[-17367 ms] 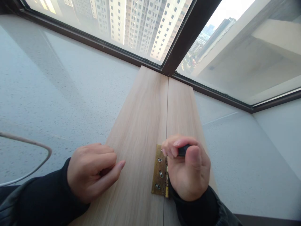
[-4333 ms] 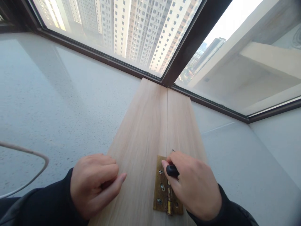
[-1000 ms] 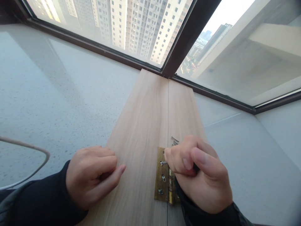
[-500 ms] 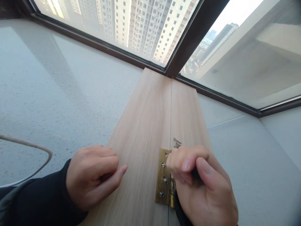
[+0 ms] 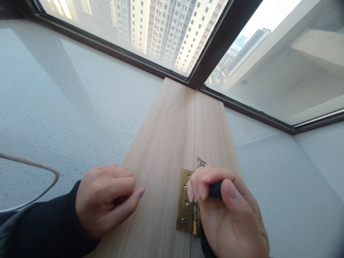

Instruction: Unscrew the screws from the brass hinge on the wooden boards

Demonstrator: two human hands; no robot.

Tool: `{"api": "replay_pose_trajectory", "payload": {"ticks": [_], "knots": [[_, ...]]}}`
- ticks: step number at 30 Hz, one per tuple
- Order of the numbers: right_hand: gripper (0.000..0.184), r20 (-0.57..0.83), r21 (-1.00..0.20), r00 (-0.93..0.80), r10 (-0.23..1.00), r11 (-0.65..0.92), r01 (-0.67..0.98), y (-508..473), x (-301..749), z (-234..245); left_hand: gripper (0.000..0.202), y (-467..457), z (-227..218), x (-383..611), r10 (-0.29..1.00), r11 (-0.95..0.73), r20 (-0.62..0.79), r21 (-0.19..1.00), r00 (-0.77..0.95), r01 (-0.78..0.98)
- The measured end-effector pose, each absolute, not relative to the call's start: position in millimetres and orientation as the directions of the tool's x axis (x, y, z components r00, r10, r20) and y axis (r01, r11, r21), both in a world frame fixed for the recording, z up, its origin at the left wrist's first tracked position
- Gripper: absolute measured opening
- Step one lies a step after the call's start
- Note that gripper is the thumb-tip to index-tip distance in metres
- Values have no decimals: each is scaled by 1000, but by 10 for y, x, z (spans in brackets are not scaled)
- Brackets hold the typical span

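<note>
A brass hinge (image 5: 182, 204) lies over the seam between two pale wood boards (image 5: 158, 143), with screws in the holes of its left leaf. My right hand (image 5: 231, 211) is closed around the black handle of a screwdriver (image 5: 215, 190), above the hinge's right side. The hand hides the tool's shaft and tip and most of the right leaf. Loose screws (image 5: 201, 160) lie just beyond the hinge, partly behind my fingers. My left hand (image 5: 107, 200) rests at the left edge of the wider board, fingers curled with nothing visible in them and the thumb pointing right.
A speckled pale stone surface (image 5: 80, 107) spreads under and around the boards. Their far ends meet a dark window frame (image 5: 197, 77). At the left, a white cable (image 5: 40, 166) curves beside my sleeve. Tall buildings show through the glass.
My right hand has turned on the screwdriver and its fingers have loosened slightly, so more of the black handle shows. My left hand stays in place.
</note>
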State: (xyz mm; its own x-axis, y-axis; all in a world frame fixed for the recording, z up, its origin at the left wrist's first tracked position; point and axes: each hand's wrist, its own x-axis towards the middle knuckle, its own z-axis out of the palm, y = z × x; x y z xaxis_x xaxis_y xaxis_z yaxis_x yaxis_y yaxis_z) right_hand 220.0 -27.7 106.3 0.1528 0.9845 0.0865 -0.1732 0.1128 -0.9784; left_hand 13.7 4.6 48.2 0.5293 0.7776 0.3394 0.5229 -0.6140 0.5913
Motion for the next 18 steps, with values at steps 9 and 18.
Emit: {"api": "replay_pose_trajectory", "payload": {"ticks": [9,18], "knots": [[16,19,-969,81,997,39,-245,-230,2195,1128,40,56,506,144,764,-634,354,567,539,526],[29,111,-964,125,986,137,-227,-219,2163,1078,39,49,481,137,780,-610,344,602,522,515]]}}
